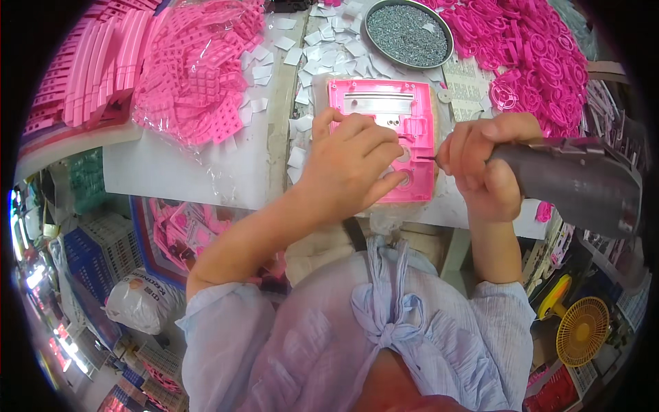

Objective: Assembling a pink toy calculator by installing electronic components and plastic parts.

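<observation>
A pink plastic housing (420, 180) with a silvery strip and small round metal parts inside lies in front of me on a padded, pale base. My left hand (349, 161) rests across its left side, fingers spread and thumb stretched toward the housing's middle. Part of the inside is hidden under that hand. On the right, my right hand (484, 161) is wrapped around a dark grey power screwdriver (573, 182), held almost level. Its thin bit points left and reaches over the housing's right edge; whether it touches a screw I cannot tell.
Behind the housing stands a round tin of small screws (408, 34). White paper squares (322, 51) are scattered to its left. Bagged pink grid pieces (199, 75) and long curved pink strips (106, 65) lie at left; magenta ring parts (528, 55) pile up at right. A yellow fan (582, 331) is low right.
</observation>
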A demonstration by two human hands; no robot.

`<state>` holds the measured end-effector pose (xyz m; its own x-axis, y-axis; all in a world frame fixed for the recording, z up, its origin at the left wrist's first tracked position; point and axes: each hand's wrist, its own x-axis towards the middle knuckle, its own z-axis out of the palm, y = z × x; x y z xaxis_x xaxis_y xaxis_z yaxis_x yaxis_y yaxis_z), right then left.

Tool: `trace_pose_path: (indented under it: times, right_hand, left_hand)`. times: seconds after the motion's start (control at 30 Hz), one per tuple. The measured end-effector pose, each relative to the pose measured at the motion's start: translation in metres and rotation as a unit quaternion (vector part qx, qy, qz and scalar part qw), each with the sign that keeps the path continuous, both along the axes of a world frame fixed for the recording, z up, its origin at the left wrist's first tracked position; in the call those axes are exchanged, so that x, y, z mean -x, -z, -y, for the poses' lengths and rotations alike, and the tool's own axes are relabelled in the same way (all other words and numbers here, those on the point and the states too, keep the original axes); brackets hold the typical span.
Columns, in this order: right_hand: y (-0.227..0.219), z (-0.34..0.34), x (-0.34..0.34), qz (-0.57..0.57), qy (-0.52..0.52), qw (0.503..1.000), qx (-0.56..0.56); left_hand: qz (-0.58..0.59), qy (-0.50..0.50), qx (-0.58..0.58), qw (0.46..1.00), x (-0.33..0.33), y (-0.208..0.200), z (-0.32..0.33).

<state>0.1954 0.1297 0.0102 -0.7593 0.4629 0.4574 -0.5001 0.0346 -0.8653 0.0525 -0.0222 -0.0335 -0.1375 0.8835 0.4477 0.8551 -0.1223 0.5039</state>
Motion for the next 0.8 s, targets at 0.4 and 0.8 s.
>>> trace_pose_path:
  times: [0.4, 0.8]
  right_hand:
    - [-0.020, 0.007, -0.001, -0.003, -0.034, 0.998, 0.059]
    - [0.003, -0.003, 0.001, -0.002, -0.009, 0.999, 0.040]
  left_hand:
    - [0.056, 0.033, 0.004, 0.998, -0.009, 0.000, -0.015]
    - [-0.070, 0.019, 0.051, 0.996, -0.002, -0.005, -0.004]
